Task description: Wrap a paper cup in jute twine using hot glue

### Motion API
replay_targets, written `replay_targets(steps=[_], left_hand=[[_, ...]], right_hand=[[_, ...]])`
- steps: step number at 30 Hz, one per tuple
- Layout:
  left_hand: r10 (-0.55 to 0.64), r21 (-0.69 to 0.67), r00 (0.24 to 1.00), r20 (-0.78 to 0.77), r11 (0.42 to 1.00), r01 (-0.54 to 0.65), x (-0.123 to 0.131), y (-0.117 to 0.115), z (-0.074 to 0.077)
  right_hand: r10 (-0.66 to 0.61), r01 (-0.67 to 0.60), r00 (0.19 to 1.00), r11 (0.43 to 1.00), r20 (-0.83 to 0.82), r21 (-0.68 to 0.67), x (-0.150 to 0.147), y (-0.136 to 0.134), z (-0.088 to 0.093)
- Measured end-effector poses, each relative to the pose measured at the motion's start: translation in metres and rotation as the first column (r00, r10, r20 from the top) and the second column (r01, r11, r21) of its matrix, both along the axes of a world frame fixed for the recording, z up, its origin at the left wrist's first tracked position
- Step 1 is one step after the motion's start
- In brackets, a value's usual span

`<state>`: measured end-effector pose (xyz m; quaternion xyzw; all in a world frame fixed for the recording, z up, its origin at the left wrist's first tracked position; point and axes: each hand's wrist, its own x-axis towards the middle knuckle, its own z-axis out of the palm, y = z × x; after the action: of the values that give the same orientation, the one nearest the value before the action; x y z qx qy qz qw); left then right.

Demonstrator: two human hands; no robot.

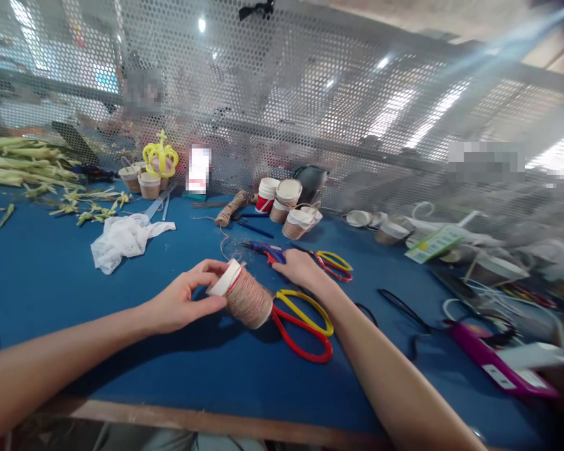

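My left hand (184, 302) holds a paper cup (250, 299) by its white rim, thumb below and fingers above. The cup is tilted on its side, its wall wound with brown twine and its base toward the right. My right hand (301, 268) is closed around a blue hot glue gun (274, 253) with a red trigger; its nozzle points left, a little beyond the cup. A thin strand of twine runs from the cup's rim toward a twine bundle (232, 209). Scissors (326, 331) with one red and one yellow handle lie beside the cup, their blades hidden behind it.
More scissors (334, 262) lie beyond my right wrist. Several twine-wrapped cups (297, 223) stand at the back. A crumpled white cloth (121, 239) and pale husks (23, 161) lie left. A magenta power strip (482, 360) with cables sits right. A perforated metal screen (263, 94) closes the table's far side.
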<state>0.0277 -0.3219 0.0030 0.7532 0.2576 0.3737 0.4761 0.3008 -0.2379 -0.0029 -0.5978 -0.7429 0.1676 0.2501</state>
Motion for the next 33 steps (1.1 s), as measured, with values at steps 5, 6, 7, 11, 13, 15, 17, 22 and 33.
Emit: replay_targets(steps=[5,6,7,11,13,15,17,22,33], left_hand=[[-0.011,-0.08,1.0,0.016,0.997,0.012,-0.001,0.002,-0.001],[-0.007,-0.088,1.0,0.002,0.996,0.007,-0.001,0.002,-0.001],[0.0,-0.094,1.0,-0.021,0.996,-0.002,-0.001,0.002,0.0],[0.022,-0.081,0.992,-0.12,0.996,-0.032,-0.001,-0.001,0.003],[0.022,-0.084,0.99,-0.14,0.996,-0.034,-0.001,-0.003,0.003],[0.01,-0.12,0.991,-0.132,0.992,-0.025,0.0,-0.004,0.002],[-0.011,-0.157,0.994,-0.111,0.988,-0.006,0.0,-0.005,0.002],[-0.057,-0.127,0.992,-0.116,0.991,0.042,-0.001,-0.007,0.004],[-0.128,0.075,0.989,-0.077,0.988,0.134,0.001,-0.008,0.013]], right_hand=[[-0.186,0.164,0.973,0.974,-0.139,-0.156,-0.008,-0.006,0.01],[-0.205,0.17,0.961,0.968,-0.187,-0.186,-0.012,-0.01,0.015],[-0.217,0.167,0.946,0.963,-0.24,-0.214,-0.015,-0.014,0.021],[-0.205,0.082,0.866,0.958,-0.455,-0.274,-0.031,-0.041,0.049],[-0.175,0.001,0.823,0.952,-0.541,-0.307,-0.04,-0.057,0.061],[-0.152,-0.165,0.718,0.911,-0.679,-0.378,-0.05,-0.072,0.068],[-0.146,-0.28,0.635,0.872,-0.758,-0.402,-0.06,-0.081,0.071],[-0.123,-0.338,0.605,0.855,-0.787,-0.393,-0.079,-0.08,0.065],[-0.043,-0.519,0.529,0.774,-0.847,-0.364,-0.103,-0.053,0.06]])
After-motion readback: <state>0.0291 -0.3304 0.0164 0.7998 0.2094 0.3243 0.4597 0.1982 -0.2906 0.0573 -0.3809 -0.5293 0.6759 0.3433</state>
